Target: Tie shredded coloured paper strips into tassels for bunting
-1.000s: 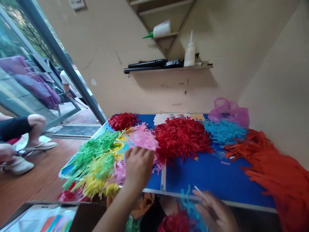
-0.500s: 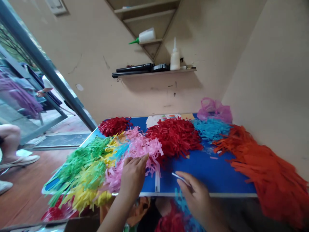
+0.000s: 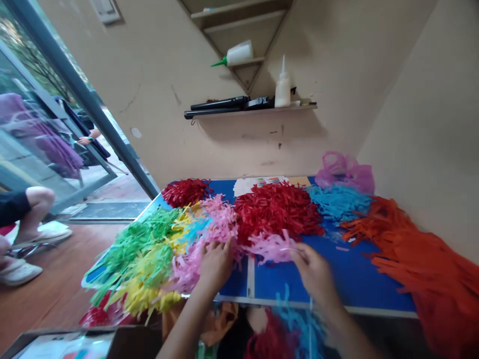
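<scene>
My left hand (image 3: pixel 217 262) has its fingers curled into a pile of pink paper fringe (image 3: pixel 187 271) left of the middle of the blue table. Over on the right, my right hand (image 3: pixel 316 271) is closed on the end of a tuft of pink fringe (image 3: pixel 270 248), which stretches left toward the pile. A thin white piece, perhaps a string or stick, shows by its fingertips. Blue fringe (image 3: pixel 288 304) and blurred red fringe (image 3: pixel 275 336) hang below the table edge, under that hand. The right palm is hidden.
Green fringe (image 3: pixel 142 234) and yellow fringe (image 3: pixel 149 296) lie left. Dark red fringe (image 3: pixel 277 209), light blue fringe (image 3: pixel 340 202) and a pink bag (image 3: pixel 346 172) lie farther back. Orange fringe (image 3: pixel 422 254) spills off the right side. A wall shelf (image 3: pixel 254 112) holds a glue bottle (image 3: pixel 283 92).
My right hand has moved up and forward and now grips the pink tuft, drawn out from the pile. My left hand stays at the pink pile, and the whole view has shifted slightly.
</scene>
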Demonstrator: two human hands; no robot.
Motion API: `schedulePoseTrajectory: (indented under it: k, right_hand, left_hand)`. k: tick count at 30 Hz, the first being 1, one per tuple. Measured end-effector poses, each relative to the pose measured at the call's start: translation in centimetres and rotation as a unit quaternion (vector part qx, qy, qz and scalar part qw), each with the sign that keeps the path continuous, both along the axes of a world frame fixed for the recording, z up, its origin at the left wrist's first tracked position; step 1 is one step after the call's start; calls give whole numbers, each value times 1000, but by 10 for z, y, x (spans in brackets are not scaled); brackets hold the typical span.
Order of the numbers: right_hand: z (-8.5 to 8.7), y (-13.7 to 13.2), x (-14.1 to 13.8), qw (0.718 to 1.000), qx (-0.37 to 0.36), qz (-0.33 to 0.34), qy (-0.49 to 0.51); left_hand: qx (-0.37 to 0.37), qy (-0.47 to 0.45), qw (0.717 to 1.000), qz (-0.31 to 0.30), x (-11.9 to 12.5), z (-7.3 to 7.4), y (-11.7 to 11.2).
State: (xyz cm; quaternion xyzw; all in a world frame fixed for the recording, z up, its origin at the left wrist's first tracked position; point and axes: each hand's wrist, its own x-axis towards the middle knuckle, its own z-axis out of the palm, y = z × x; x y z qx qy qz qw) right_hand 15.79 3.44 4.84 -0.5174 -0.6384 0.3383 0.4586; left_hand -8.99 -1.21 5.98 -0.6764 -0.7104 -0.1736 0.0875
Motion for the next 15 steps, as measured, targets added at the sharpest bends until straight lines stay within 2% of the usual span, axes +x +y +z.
schedulePoseTrajectory:
  k: [2,4,5,7,9,11,13,14,15]
  right_hand:
    - [1,-15,8,998,-20,-32,55]
    - [1,-32,4,996,-32,-36,69]
    - [0,-40,-1,997,-32,-26,68]
    - [-4,-54,-12,998,-23,10,61]
    - [-9,-63,-18,997,-16,48,66]
    - [-13,-68,-13,993,-41,64,86]
    - [-16,-71,0,984,-97,45,143]
    - [-17,-72,8,974,-132,28,183]
    - [-18,-73,15,960,-164,12,227]
  left_hand:
    - [53,-1,997,51,3,9,-10]
    - [149,-41,987,50,25,17,-22]
    - [191,-84,978,13,41,19,-27]
    - [192,-203,955,-96,72,19,-35]
    - [191,-291,927,-142,93,18,-40]
    - [255,-285,913,-142,96,19,-45]
    - [316,-224,907,-163,89,20,-52]
    - [312,-218,907,-179,86,21,-55]
    - [275,-252,908,-190,84,20,-58]
